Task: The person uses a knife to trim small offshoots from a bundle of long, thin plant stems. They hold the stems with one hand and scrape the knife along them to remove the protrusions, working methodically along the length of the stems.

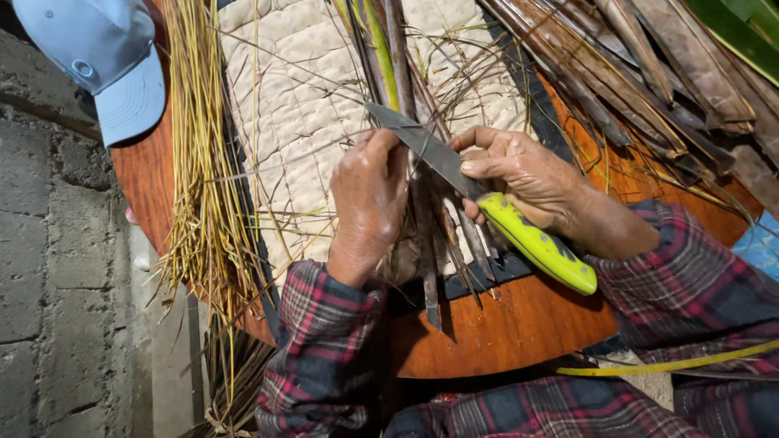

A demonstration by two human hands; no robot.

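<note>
The left hand [369, 199] is clenching around a bundle of dark leaf stalks [422, 235], pressing them down near the front edge of the round wooden bench [503, 324]. The right hand [527, 174] is grasping a knife [487, 191] by its bright yellow-green handle, with the forefinger lying along the back of the grey blade. The blade is slanting up and to the left, crossing over the stalks and touching them just beside the left hand's knuckles. The stalks are running away from the person, over a quilted cream pad [292, 113] that is lying on the bench, and their lower ends are jutting past the pad's dark border toward the bench edge. To the left of the pad, a sheaf of thin yellow strips [199, 162] is hanging over the bench rim. At the upper right, a pile of brown dried leaves [649, 73] is lying on the bench, well apart from the hands. A light blue cap [105, 57] is resting at the upper left, partly on the bench rim. Both arms are wearing red and dark plaid sleeves [324, 349], and a grey block wall [49, 268] is standing at the left.
</note>
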